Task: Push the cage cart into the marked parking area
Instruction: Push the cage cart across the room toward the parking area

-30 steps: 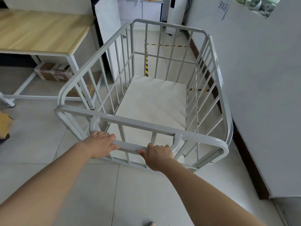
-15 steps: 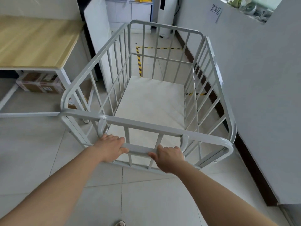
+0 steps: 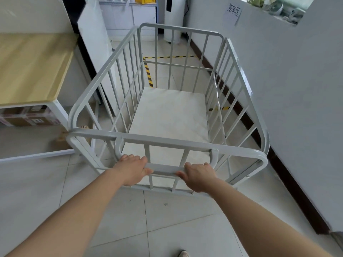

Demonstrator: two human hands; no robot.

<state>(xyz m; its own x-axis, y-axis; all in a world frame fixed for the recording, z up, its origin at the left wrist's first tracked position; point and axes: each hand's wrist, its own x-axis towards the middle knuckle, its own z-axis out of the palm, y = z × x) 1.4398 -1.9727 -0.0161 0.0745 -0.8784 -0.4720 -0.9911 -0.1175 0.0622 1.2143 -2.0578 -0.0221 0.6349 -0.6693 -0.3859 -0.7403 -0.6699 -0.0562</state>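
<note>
- Head view: left hand [image 3: 132, 168] and right hand [image 3: 199, 177] have fingers curled around the handle bar [image 3: 164, 168] of the cage cart [image 3: 168, 138].
- Cart stands beside the right wall [image 3: 297, 108], with yellow-black floor tape [image 3: 148, 75] showing through its bars at the far end.

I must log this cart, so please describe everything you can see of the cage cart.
The cage cart is pale grey painted metal tubing: four barred sides, rounded top corners, a flat light floor panel, open top, empty. It stands upright on tile beside the wall. The left hand and right hand grip its low handle bar.
</note>
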